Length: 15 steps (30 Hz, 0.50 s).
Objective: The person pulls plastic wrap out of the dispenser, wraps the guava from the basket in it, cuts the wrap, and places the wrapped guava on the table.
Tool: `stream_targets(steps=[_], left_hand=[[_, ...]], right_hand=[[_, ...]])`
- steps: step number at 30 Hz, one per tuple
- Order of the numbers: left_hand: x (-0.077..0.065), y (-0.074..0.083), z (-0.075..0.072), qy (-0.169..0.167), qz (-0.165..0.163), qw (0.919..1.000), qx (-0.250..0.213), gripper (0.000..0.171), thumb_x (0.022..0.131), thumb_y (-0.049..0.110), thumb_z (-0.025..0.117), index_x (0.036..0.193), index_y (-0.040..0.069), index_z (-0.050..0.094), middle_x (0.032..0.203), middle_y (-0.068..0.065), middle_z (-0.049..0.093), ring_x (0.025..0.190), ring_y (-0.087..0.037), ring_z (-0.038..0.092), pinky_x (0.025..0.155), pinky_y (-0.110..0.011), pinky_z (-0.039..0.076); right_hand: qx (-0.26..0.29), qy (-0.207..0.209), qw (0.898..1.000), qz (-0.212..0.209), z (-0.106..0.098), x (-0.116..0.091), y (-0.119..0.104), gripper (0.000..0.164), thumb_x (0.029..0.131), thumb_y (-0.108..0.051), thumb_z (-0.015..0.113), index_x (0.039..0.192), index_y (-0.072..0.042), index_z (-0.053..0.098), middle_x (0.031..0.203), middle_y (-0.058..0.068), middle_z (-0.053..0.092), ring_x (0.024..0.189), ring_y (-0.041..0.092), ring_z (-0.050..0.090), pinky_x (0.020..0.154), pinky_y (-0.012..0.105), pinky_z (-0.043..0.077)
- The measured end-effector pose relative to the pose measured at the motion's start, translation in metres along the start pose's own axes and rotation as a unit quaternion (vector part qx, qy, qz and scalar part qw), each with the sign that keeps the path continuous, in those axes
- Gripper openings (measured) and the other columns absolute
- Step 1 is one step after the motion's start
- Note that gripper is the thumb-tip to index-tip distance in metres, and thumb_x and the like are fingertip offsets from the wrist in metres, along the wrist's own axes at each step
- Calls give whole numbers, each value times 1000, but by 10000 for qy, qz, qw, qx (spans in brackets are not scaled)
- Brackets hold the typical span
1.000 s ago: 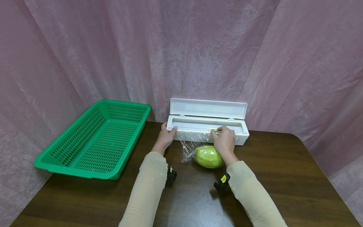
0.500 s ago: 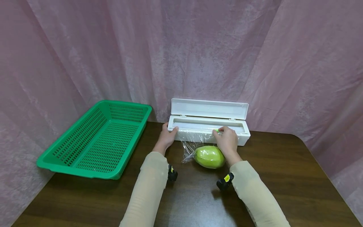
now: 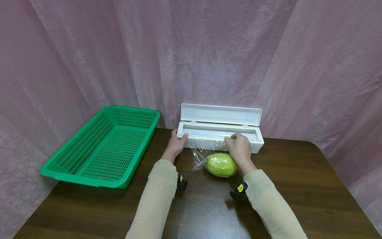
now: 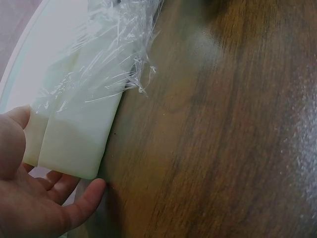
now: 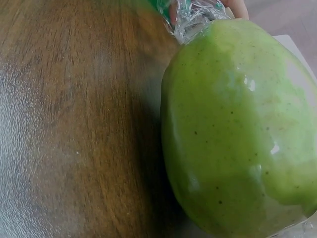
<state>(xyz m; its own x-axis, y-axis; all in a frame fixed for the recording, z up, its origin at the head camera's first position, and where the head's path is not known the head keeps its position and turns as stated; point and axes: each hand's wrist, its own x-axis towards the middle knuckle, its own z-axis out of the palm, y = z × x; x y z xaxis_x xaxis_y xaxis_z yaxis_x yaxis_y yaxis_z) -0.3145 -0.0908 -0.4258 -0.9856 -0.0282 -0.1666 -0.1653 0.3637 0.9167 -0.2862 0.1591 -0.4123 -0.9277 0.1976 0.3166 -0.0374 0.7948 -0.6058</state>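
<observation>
A white cling film box [image 3: 194,143] stands at the back of the table, lid [image 3: 221,113] raised. My left hand [image 3: 175,146] grips its left end, the thumb on top at the front edge; the left wrist view shows the fingers around that end. With thumb and finger, my right hand [image 3: 241,149] pinches a small bright green slide cutter [image 3: 228,137] on the front edge. Clear cling film [image 3: 199,156] runs from the box to a green oval fruit [image 3: 221,165], wrapped in film and lying in front. Close up, the fruit [image 5: 237,124] is smooth with dark specks.
A green slotted plastic basket [image 3: 125,169] stands at the left of the brown wooden table [image 3: 203,212]. Behind the table hangs a pink curtain [image 3: 221,59]. Black wrist cameras [image 3: 181,183] sit under both sleeves.
My right hand has shifted slightly to the right along the box's front edge with the slide cutter. The left hand keeps its grip. The head view has moved a little.
</observation>
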Motion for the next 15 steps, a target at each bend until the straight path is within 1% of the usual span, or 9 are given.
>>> stream_targets(steps=[9, 15], left_hand=[[2, -1, 1, 128, 108, 9999, 13, 70, 97, 44, 46, 150, 13, 12, 151, -24, 24, 140, -37, 24, 113, -50, 25], [2, -1, 1, 116, 102, 9999, -25, 70, 97, 44, 46, 150, 13, 11, 152, -24, 22, 141, -37, 23, 113, -50, 25]], right_hand=[[-58, 116, 9999, -97, 0, 0, 0, 34, 87, -34, 63, 97, -1, 66, 100, 17, 69, 92, 34, 63, 77, 46, 49], [-13, 201, 9997, -103, 1, 0, 2, 33, 86, -31, 62, 96, 0, 66, 99, 16, 68, 92, 34, 63, 76, 46, 49]])
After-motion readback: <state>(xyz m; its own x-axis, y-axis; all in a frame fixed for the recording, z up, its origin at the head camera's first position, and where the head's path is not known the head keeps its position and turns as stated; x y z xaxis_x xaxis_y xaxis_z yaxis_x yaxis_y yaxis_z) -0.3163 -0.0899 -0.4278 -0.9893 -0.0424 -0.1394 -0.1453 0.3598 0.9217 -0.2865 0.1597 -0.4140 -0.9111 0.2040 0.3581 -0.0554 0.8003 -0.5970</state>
